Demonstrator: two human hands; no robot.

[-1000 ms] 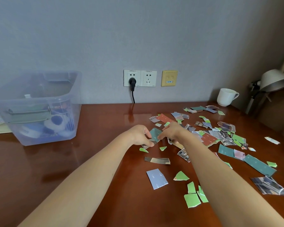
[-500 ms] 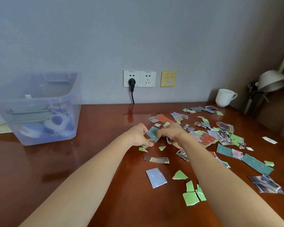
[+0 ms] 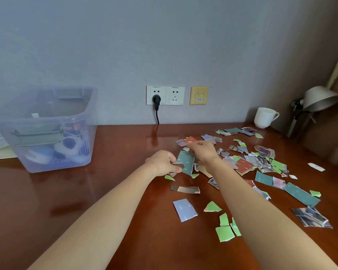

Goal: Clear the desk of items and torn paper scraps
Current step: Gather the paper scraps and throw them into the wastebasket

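Note:
Torn paper scraps (image 3: 260, 162) in green, teal, red and grey lie scattered over the right half of the brown desk (image 3: 113, 191). My left hand (image 3: 162, 162) is closed on a teal scrap (image 3: 186, 161) and a small grey piece, lifted a little off the desk. My right hand (image 3: 202, 151) reaches just past the teal scrap, its fingers pinched over a red scrap (image 3: 190, 139); whether it grips that scrap is unclear. A grey-blue scrap (image 3: 184, 209) and several green pieces (image 3: 224, 232) lie nearer to me.
A clear plastic bin (image 3: 47, 129) holding soft items stands at the back left, with papers behind it. A white mug (image 3: 264, 117) and a metal desk lamp (image 3: 318, 102) stand at the back right. Wall sockets with a black plug (image 3: 156, 99) sit above the desk.
My left hand has lifted the teal scrap off the desk. My right hand has moved away from it, farther back toward the red scrap.

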